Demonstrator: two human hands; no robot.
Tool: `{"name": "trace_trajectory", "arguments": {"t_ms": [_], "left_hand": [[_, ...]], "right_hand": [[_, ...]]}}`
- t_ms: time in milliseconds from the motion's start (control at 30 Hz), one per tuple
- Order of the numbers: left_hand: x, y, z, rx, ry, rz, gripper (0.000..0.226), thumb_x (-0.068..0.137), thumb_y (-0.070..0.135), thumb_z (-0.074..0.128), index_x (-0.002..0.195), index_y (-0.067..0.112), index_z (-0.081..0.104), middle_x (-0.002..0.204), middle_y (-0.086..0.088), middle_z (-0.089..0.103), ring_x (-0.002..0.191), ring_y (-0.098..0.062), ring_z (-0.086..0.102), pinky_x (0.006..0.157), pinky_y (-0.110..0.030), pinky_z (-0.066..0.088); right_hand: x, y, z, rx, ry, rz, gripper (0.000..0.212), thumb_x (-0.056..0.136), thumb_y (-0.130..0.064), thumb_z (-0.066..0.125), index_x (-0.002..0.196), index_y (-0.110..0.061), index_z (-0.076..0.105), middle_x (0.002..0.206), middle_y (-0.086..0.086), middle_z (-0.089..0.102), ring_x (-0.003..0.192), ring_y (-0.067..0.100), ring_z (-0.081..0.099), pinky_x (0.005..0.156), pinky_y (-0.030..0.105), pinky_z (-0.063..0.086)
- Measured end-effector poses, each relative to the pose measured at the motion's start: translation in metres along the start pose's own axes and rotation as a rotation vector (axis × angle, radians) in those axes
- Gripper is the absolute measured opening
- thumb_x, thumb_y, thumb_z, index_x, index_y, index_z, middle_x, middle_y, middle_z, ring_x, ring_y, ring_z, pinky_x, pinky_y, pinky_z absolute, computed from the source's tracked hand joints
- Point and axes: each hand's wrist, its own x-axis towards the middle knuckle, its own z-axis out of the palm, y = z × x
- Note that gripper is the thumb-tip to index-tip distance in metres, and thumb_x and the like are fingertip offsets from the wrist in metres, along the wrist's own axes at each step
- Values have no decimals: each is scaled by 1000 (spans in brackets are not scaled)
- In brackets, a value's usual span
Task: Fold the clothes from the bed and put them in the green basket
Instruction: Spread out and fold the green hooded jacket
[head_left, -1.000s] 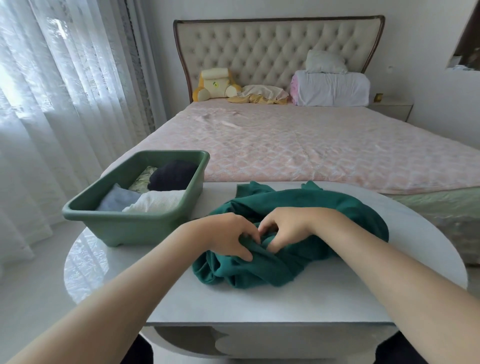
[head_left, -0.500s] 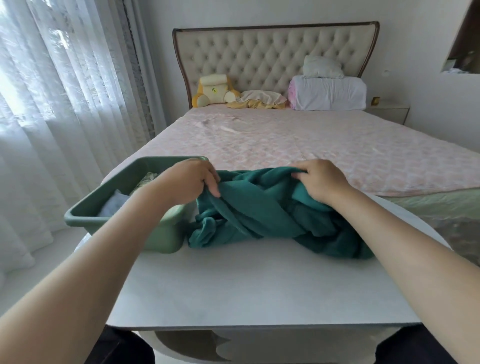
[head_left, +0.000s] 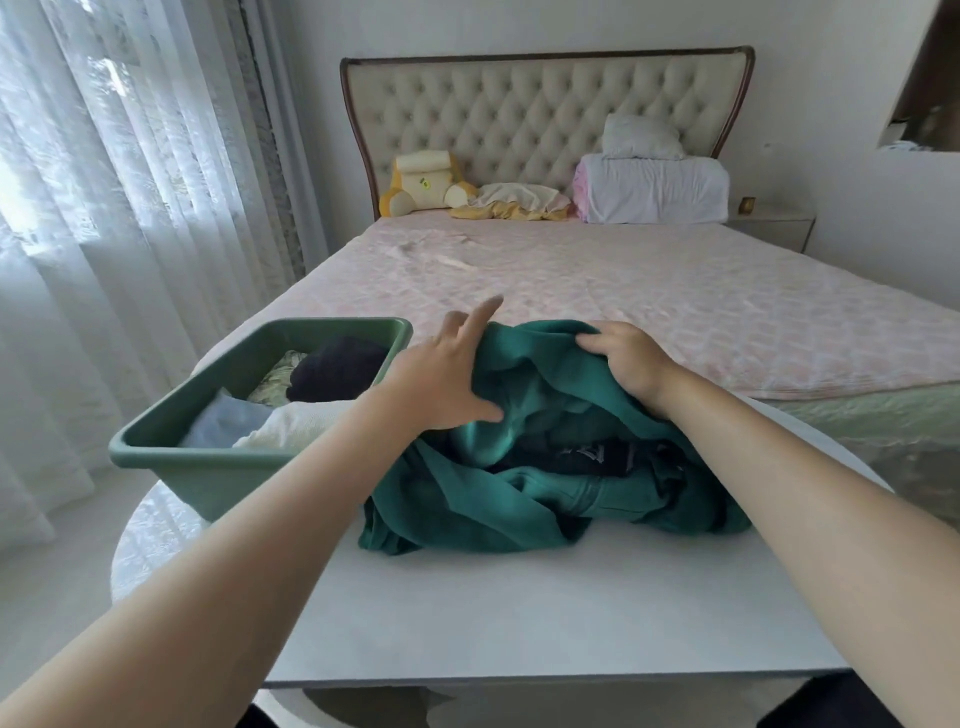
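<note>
The left hand (head_left: 441, 379) has let go, fingers now spread against one crumpled teal garment (head_left: 519, 499) by the table's (head_left: 519, 623) far edge. One green basket (head_left: 208, 467) at the left edge holds four folded pieces (head_left: 291, 426). The right hand (head_left: 628, 364) clutches the garment's top fold.

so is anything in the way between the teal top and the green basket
Nothing visible. The crumpled teal garment lies on the white table right beside the green plastic basket, with only the person's own left hand between them. The basket already holds folded clothes.
</note>
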Motion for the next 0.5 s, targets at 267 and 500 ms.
{"name": "trace_trajectory", "arguments": {"t_ms": [267,500], "left_hand": [[70,-4,-13,-405,55,-373,37,84,-7,44,112,15,54,87,-12,65,80,-37,68,69,-48,59],[135,-27,-29,-613,509,-399,46,82,-5,32,112,17,57,94,-1,57,87,-23,57,67,-33,48]], "right_hand": [[38,-1,-16,-287,-206,14,47,75,-33,70,119,-27,57,108,1,67,90,24,69,79,44,55],[87,8,-21,-908,-152,104,25,82,-48,73,85,-23,73,83,-5,70,80,16,65,67,31,50]]}}
